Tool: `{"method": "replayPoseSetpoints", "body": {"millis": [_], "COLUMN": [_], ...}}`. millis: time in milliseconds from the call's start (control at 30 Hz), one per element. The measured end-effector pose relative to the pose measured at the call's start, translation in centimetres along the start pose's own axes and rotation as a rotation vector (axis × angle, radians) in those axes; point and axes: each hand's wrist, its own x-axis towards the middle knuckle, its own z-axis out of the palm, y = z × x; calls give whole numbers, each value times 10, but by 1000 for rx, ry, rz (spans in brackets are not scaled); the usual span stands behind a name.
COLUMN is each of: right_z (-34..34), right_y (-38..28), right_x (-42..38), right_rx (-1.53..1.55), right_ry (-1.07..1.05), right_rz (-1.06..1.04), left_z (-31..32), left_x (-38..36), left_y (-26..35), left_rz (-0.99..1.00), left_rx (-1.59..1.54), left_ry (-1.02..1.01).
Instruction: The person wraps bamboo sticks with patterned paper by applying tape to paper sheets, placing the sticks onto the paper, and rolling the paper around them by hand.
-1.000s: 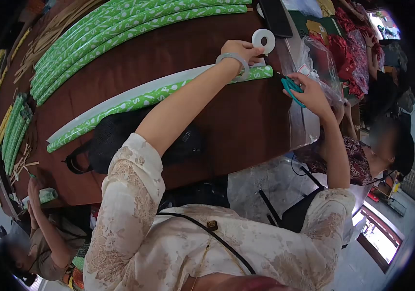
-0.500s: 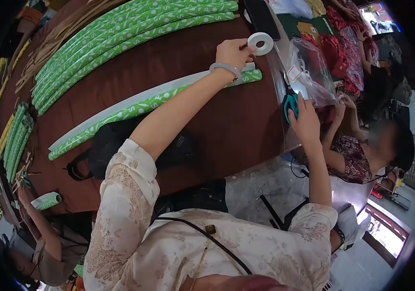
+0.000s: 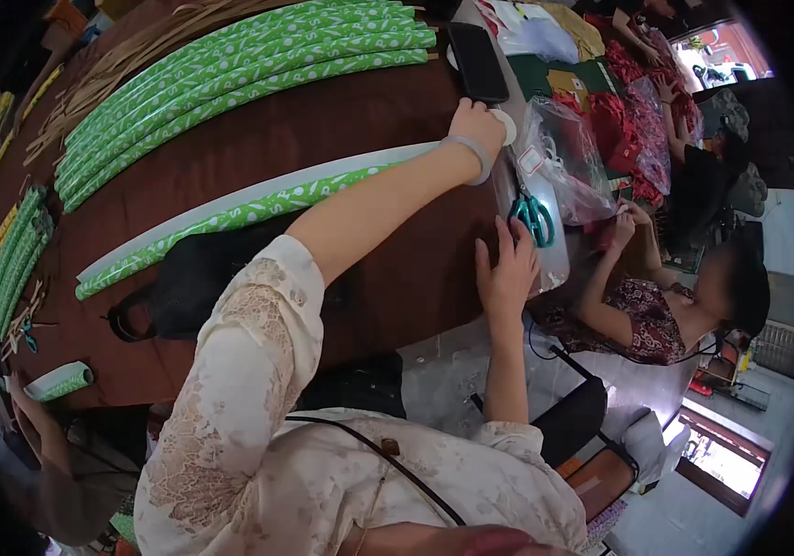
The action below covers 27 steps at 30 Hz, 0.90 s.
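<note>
My left hand, with a pale bangle at the wrist, is closed around a roll of white tape near the table's right edge. Part of the roll is hidden behind the fingers. My right hand has its fingers spread, palm down at the table edge, holding nothing. Just beyond its fingertips lie teal-handled scissors on clear plastic, blades pointing away. A green patterned paper tube with a loose white edge stretches under my left forearm, which hides its right end.
Several finished green tubes lie at the back left. A black phone is beyond my left hand. Clear plastic bags and red items sit on the right. A black bag lies nearby. Other people work at both sides.
My right hand has let go of the scissors and drawn back with fingers spread. The scissors now lie on the plastic. My left hand has moved nearer the table edge with the tape roll.
</note>
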Motion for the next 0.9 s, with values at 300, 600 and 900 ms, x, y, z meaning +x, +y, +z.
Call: {"method": "replayPoseSetpoints", "body": {"millis": [300, 600, 900], "right_z": [-8, 5, 26], "right_y": [-1, -26, -67], "right_x": [-7, 20, 117], "right_rx": [203, 299, 210], "right_ry": [69, 27, -369], "right_rz": [-57, -261, -665], "left_z": [-15, 0, 35], "left_x": [-148, -425, -476], "left_y": [-143, -238, -258], "left_rz": [-125, -612, -455], "left_rx": [-375, -561, -270], "left_ry": [371, 285, 82]}}
